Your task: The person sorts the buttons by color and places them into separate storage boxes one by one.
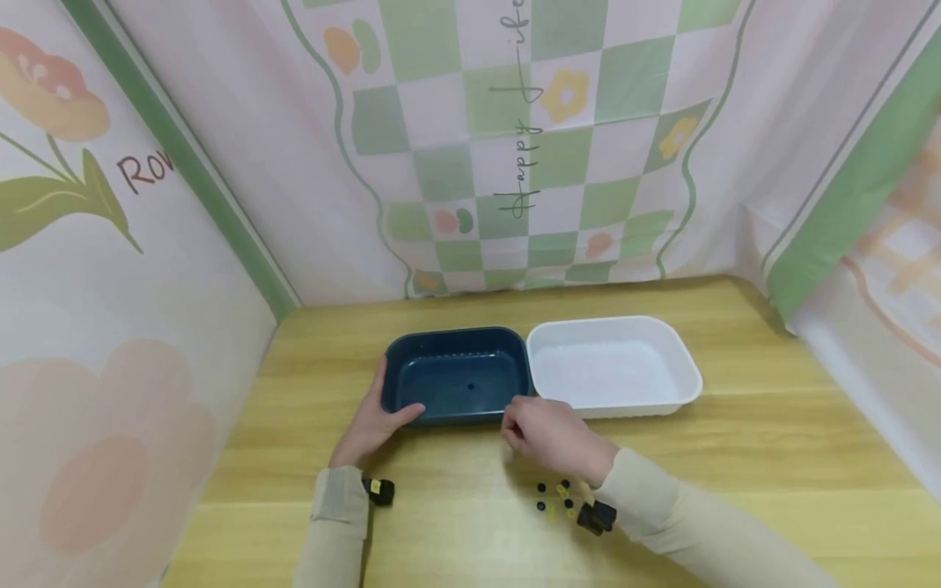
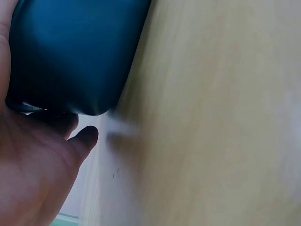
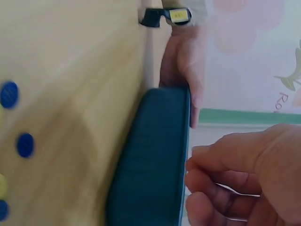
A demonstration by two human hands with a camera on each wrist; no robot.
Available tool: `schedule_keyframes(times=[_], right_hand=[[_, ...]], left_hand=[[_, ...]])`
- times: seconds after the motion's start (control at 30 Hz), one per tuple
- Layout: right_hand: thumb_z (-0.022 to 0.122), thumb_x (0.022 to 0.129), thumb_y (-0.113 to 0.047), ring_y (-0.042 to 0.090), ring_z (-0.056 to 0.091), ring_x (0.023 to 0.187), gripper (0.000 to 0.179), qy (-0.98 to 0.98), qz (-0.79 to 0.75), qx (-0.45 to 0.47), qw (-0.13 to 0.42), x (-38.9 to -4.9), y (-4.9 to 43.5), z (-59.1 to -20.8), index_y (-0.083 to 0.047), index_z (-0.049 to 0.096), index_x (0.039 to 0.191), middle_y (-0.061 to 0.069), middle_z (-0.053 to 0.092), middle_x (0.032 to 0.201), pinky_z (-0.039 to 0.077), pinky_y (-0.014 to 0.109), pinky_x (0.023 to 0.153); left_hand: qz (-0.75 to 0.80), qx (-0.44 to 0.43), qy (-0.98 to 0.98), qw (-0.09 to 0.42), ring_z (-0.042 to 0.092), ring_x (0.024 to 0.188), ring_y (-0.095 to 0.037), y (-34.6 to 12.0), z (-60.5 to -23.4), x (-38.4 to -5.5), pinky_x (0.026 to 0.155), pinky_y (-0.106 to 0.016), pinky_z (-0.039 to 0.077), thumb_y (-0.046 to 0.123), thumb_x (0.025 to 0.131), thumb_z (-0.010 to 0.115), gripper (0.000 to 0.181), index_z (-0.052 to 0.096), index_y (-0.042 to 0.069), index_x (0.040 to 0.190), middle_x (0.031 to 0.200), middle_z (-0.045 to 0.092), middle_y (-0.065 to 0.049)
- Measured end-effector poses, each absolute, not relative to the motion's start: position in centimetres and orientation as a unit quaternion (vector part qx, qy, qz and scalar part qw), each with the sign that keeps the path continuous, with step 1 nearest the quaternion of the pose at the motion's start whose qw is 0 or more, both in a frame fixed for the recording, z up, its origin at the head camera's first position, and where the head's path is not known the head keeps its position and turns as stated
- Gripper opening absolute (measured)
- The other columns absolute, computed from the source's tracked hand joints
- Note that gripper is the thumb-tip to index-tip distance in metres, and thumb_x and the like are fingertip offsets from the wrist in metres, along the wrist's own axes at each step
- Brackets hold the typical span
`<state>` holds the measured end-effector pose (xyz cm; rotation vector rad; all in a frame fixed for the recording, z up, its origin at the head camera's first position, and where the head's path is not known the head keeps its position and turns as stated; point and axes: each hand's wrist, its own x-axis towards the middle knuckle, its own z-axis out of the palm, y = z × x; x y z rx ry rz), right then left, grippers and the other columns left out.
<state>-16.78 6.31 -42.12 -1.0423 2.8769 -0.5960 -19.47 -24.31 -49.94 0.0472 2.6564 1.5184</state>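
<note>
bright, even light | soft shadows | wrist views blurred (close-up)

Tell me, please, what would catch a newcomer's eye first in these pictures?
Two shallow plastic trays side by side mid-table: a dark blue rectangular tray and a white rectangular tray. The left hand holds the blue tray's near-left corner; the right hand, fingers curled, is at its near-right corner. Small blue and yellow round discs lie by the right wrist.

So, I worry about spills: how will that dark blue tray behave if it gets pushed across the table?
The blue tray looks like rigid, thin plastic, so probably light. Its low, wide form makes tipping unlikely; on the smooth wooden table it should slide easily. The left hand grips its corner.
</note>
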Motion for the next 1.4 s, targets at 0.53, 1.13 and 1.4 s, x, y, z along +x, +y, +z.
schedule_keyframes(times=[0.53,1.13,1.4], right_hand=[[0.067,0.081,-0.010,0.004,0.050,0.059,0.014,0.913,-0.163,-0.373,0.018,-14.8,8.0,-45.0,-0.019,0.064,0.070,-0.011,0.056,0.069,0.041,0.022,0.046],[0.067,0.079,-0.007,0.006,0.038,0.054,0.029,0.921,-0.112,-0.371,0.034,-13.6,8.8,-46.2,-0.021,0.053,0.057,-0.011,0.043,0.062,0.036,0.025,0.050],[0.070,0.081,-0.012,0.007,0.043,0.053,0.028,0.920,-0.091,-0.381,0.017,-13.0,8.8,-46.5,-0.020,0.056,0.058,-0.009,0.048,0.060,0.038,0.027,0.048]], left_hand=[[0.493,0.011,0.869,0.040,0.009,0.147,-0.032,-24.4,-50.0,-19.5,0.116,-0.055,0.015,0.055,0.077,0.076,0.115,-0.002,0.028,0.157,0.163,0.001,-0.002],[0.498,0.008,0.866,0.044,0.008,0.147,-0.032,-24.4,-49.8,-19.4,0.116,-0.054,0.014,0.042,0.083,0.076,0.109,-0.003,0.030,0.157,0.162,0.000,-0.001],[0.488,0.014,0.871,0.045,0.008,0.147,-0.032,-24.5,-50.0,-19.5,0.116,-0.055,0.015,0.052,0.079,0.075,0.113,-0.004,0.029,0.157,0.163,-0.001,0.000]])
